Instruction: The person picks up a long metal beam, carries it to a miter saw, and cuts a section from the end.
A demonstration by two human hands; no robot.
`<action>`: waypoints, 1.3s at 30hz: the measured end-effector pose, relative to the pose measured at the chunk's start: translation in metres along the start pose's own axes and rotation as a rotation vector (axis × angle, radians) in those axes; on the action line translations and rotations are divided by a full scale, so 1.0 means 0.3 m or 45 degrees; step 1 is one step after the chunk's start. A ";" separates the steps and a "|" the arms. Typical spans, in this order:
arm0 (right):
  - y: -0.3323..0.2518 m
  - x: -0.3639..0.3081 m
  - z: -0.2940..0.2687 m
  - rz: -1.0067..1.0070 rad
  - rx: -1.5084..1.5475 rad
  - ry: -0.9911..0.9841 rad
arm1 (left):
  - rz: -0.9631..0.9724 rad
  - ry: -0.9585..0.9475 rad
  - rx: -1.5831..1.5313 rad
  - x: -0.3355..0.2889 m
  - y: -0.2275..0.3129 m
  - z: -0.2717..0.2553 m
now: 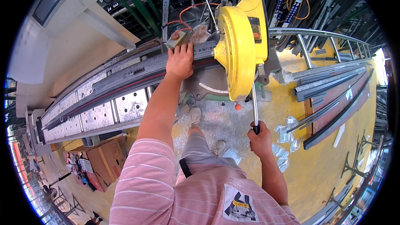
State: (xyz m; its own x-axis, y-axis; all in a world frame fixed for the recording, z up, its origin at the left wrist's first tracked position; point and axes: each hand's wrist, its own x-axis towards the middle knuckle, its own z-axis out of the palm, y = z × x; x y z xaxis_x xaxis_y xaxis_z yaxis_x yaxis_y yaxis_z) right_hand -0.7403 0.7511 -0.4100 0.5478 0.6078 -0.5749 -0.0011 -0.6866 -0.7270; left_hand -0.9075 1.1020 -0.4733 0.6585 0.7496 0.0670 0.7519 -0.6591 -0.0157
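Note:
A yellow cut-off saw (241,54) with a round blade guard stands in front of me at the upper centre. My right hand (259,139) is wrapped round the black grip at the end of its metal lever (255,104). A bundle of long dark grey profiles (137,73) lies across the saw's bed, with one end reaching the guard. Over the profiles, close left of the guard, my left hand (180,61) presses with its fingers draped across them. Its fingertips are beside a small box with an orange button (176,38). The blade is hidden by the guard.
On the left a perforated roller conveyor (129,106) carries the profiles. Below it sits a cardboard box (106,162). To the right, loose profiles (333,83) lie near a metal ladder-like rack (306,52). Plastic scraps (281,154) litter the yellow floor. An orange hose (185,14) curls behind the saw.

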 end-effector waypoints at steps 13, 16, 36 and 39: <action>-0.150 -0.086 -0.062 0.073 -0.079 -0.052 | -0.018 -0.032 -0.028 -0.002 -0.003 -0.016; -0.303 -0.176 -0.124 0.004 -0.262 -0.031 | 0.008 0.033 -0.045 -0.014 -0.004 -0.006; -1.229 -0.156 -0.294 -1.501 -0.020 0.375 | -0.029 -0.025 -0.001 -0.015 -0.008 -0.002; -1.166 -0.099 -0.323 -1.629 0.188 0.305 | -0.008 -0.011 0.015 -0.013 -0.003 0.005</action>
State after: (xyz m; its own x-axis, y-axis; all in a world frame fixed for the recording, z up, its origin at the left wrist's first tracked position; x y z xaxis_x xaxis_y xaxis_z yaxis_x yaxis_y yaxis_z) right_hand -0.6753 0.9346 -0.1021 0.3634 0.6968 0.6183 0.5445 0.3797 -0.7479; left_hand -0.9109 1.0998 -0.4750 0.6538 0.7544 0.0582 0.7564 -0.6535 -0.0273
